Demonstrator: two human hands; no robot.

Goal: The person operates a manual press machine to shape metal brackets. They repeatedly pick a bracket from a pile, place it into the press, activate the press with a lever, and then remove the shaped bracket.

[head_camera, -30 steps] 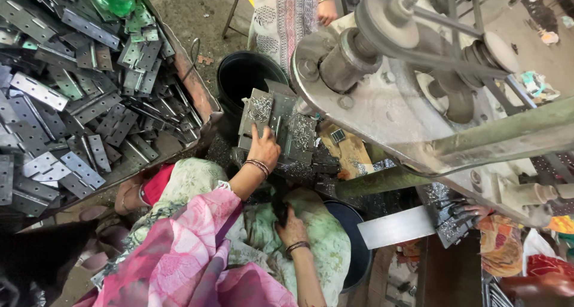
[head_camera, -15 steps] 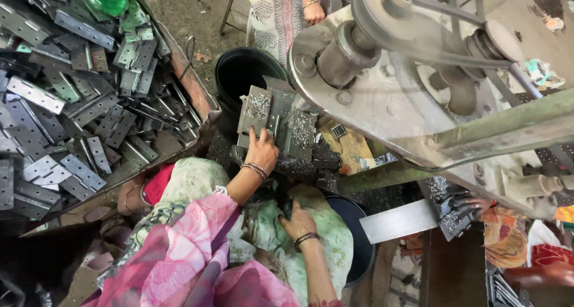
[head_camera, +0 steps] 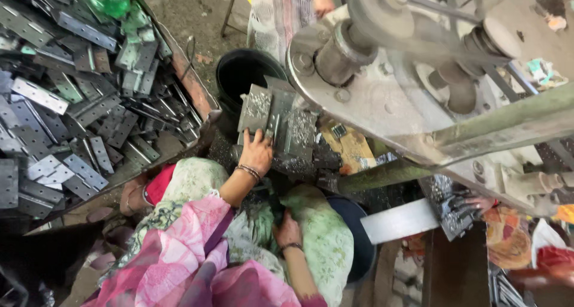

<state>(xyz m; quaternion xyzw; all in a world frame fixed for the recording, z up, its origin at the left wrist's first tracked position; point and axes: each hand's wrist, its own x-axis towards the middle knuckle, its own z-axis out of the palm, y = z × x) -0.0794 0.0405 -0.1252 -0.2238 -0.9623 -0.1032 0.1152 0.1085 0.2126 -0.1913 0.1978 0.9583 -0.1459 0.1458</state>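
Observation:
My left hand (head_camera: 257,153) reaches forward onto a stack of grey metal plates (head_camera: 256,108) on the machine's bed, fingers curled over the near edge of one plate. A bangle sits on that wrist. My right hand (head_camera: 288,229) lies low in my lap on the green patterned cloth (head_camera: 326,235), fingers bent toward something dark. What it holds is hidden. More speckled plates (head_camera: 301,133) lie to the right of the left hand, under the machine's big grey wheel (head_camera: 359,98).
A large heap of grey hinge plates (head_camera: 66,104) fills a rusty-rimmed tray (head_camera: 191,86) on the left. A black bucket (head_camera: 242,74) stands beyond the plates. A green bar (head_camera: 382,175), a white strip (head_camera: 397,220) and a dark basin (head_camera: 362,253) lie to the right. Another person's clothing (head_camera: 287,8) shows at the top.
The view has shifted slightly. My left hand stays on the plates and my right hand stays in my lap.

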